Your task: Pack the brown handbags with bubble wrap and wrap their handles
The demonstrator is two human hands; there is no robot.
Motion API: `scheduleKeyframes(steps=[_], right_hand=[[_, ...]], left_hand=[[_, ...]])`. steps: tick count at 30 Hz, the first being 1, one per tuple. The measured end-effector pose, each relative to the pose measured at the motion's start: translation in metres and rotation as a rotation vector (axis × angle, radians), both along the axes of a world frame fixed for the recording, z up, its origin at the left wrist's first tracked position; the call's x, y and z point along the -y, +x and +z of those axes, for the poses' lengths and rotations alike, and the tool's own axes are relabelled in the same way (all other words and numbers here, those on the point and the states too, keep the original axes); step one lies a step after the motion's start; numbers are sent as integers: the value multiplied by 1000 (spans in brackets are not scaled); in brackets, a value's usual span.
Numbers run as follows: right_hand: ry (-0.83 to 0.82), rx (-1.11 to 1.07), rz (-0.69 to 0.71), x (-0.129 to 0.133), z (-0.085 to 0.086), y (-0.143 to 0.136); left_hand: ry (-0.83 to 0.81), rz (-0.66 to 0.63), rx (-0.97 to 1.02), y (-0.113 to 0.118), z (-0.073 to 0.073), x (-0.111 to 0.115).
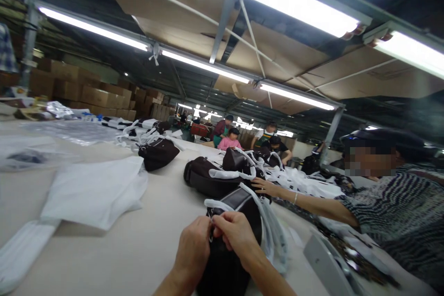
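A dark bag (227,268) with white paper wrapped round its straps stands on the long pale table (138,249) right in front of me. My left hand (193,247) and my right hand (233,233) both pinch at a small fitting on the bag's top edge, fingers closed and touching each other. What exactly sits between the fingertips is too small to tell.
A co-worker in a striped top at the right rests a hand (264,187) on another dark bag (208,180). More dark bags (157,153) and folded white cloth covers (93,192) lie along the table. Other people work at the far end. Cardboard boxes (86,95) are stacked at the back left.
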State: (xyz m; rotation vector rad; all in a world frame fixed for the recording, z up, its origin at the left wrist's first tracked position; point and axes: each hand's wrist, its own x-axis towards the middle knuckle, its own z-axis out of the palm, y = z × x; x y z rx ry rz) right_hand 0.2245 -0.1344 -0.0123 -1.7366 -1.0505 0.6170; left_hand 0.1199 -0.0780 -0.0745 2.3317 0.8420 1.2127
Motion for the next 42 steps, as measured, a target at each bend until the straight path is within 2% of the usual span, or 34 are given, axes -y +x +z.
scheduleKeyframes(steps=[9, 14, 19, 22, 25, 27, 31, 35, 38, 42], right_hand=[[-128, 91, -33, 4, 12, 4], [-141, 184, -59, 2, 10, 6], [-134, 279, -81, 1, 5, 5], [-113, 314, -88, 5, 7, 3], [-96, 321, -87, 9, 11, 0], [-86, 306, -77, 10, 13, -1], [-73, 219, -45, 10, 12, -2], [-116, 30, 55, 18, 14, 1], [-142, -91, 120, 30, 17, 3], [-77, -94, 75, 39, 12, -3]], left_hand=[[15, -53, 77, 5, -2, 8], [-30, -48, 121, 7, -2, 15], [-270, -18, 220, 7, 3, 22], [-291, -29, 212, 6, 8, 25], [-253, -72, 181, 5, 12, 26], [-253, -57, 164, 3, 12, 25], [-326, -26, 175, 0, 13, 20], [-467, -126, 181, -5, 20, 12], [-634, -241, 127, -6, 31, 3], [-821, -383, 13, -9, 48, -10]])
